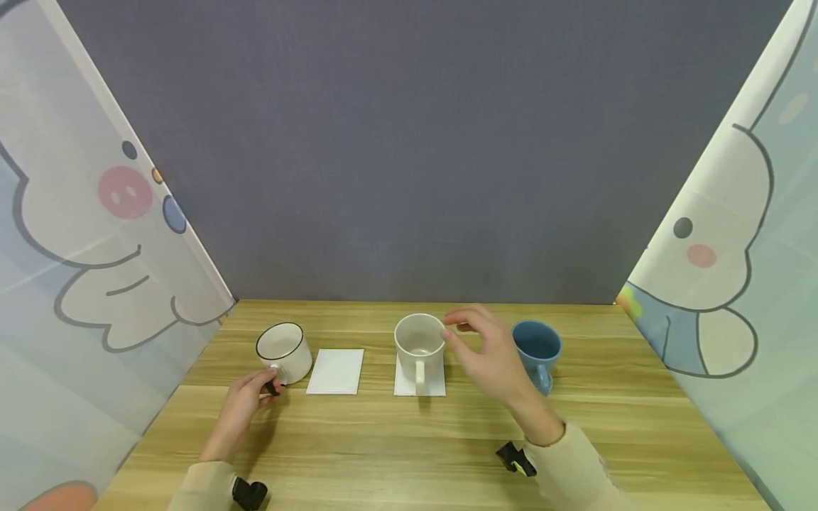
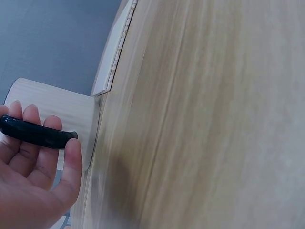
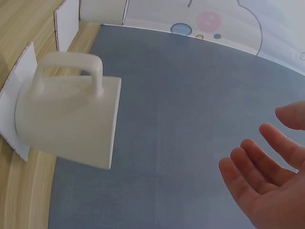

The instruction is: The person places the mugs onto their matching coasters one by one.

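Meanwhile, the left hand [image 1: 246, 399] is pinching the black-rimmed mug's [image 1: 284, 351] handle; the right hand [image 1: 488, 355] is hovering loose-fingered beside the white mug [image 1: 419, 345].

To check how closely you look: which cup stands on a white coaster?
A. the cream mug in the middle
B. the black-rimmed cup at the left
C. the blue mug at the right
A: the cream mug stands on a white coaster; the other coaster lies bare.
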The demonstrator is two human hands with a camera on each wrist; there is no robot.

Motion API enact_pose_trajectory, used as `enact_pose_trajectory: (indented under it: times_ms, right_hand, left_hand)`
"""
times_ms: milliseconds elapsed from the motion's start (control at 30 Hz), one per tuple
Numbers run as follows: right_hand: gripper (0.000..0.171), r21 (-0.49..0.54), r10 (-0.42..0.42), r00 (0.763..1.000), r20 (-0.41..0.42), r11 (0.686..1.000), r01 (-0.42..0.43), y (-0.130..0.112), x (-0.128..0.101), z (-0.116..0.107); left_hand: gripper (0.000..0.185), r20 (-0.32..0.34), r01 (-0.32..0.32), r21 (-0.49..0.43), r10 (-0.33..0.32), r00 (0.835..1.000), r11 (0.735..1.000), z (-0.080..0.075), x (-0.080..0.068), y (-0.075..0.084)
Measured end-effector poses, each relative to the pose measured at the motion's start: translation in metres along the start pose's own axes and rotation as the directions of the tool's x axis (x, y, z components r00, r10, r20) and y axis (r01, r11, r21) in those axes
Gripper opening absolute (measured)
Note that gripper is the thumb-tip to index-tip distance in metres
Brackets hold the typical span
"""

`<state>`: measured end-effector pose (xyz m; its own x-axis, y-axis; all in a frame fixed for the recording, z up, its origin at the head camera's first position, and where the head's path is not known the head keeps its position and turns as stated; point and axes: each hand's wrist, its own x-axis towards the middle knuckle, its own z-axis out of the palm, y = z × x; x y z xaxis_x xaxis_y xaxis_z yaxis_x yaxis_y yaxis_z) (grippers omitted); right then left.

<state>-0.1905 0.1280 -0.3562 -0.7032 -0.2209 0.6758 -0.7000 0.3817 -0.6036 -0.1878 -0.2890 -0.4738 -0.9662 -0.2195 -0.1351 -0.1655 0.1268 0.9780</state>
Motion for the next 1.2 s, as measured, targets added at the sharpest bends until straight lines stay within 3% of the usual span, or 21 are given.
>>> enact_pose_trajectory:
  times_ms: [567, 933, 1200]
  right_hand:
    - [0.013, 0.105, 0.005, 0.999, 0.037, 0.994, -0.009, -0.006, 0.013, 0.034]
    - [0.013, 0.18, 0.036, 0.998, 0.047, 0.983, -0.044, -0.008, 0.018, 0.057]
    - [0.011, 0.227, 0.052, 0.998, 0.039, 0.972, -0.059, -0.01, 0.022, 0.073]
  left_hand:
    - [0.034, -0.012, -0.017, 0.039, 0.017, 1.0, 0.999, 0.004, -0.004, 0.003]
    - [0.031, -0.023, -0.024, -0.006, 0.024, 0.999, 1.0, 0.003, -0.002, 0.001]
    - [0.033, -0.016, -0.02, 0.013, 0.021, 1.0, 1.0, 0.003, -0.003, 0.003]
